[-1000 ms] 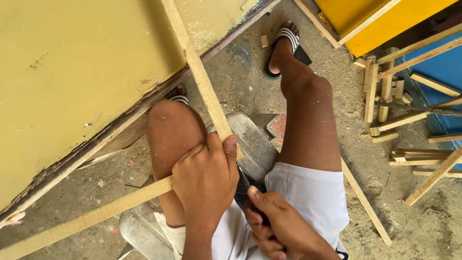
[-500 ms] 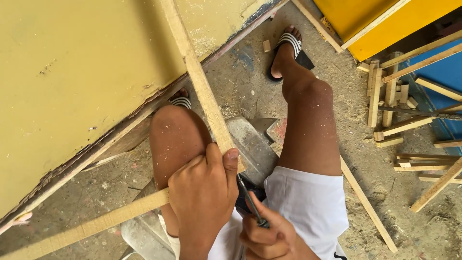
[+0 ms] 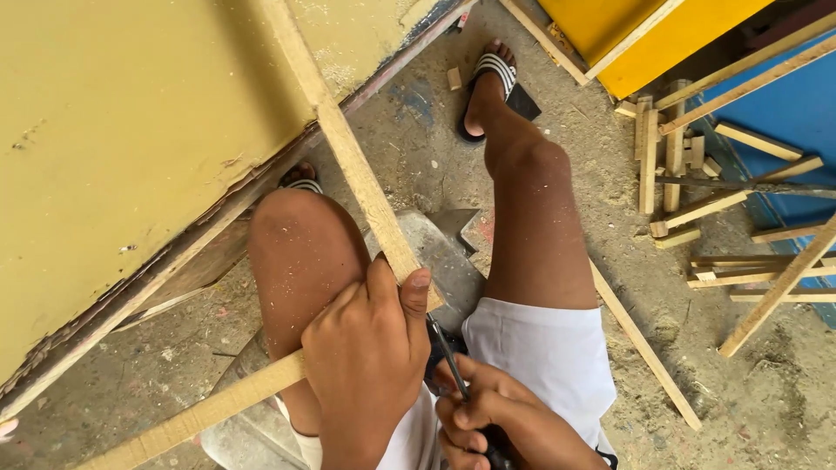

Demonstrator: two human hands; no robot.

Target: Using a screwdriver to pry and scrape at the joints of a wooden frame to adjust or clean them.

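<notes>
Left hand (image 3: 370, 361) with fingers wrapped tight over the corner joint of two pale, rough-sawn wooden strips (image 3: 348, 152) (one rising toward the yellow panel (image 3: 131, 130), one running down-left), held over the left knee. Right hand (image 3: 496, 422) clenched around a dark, slender tool (image 3: 446, 352) whose tip meets the joint.

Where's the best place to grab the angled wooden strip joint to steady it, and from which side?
At the corner where the two wooden strips meet, from above, as the left hand does: fingers wrap over the joint, thumb pressed on the upper strip. Both arms are thin and long, so holding the junction likely steadies both.
</notes>
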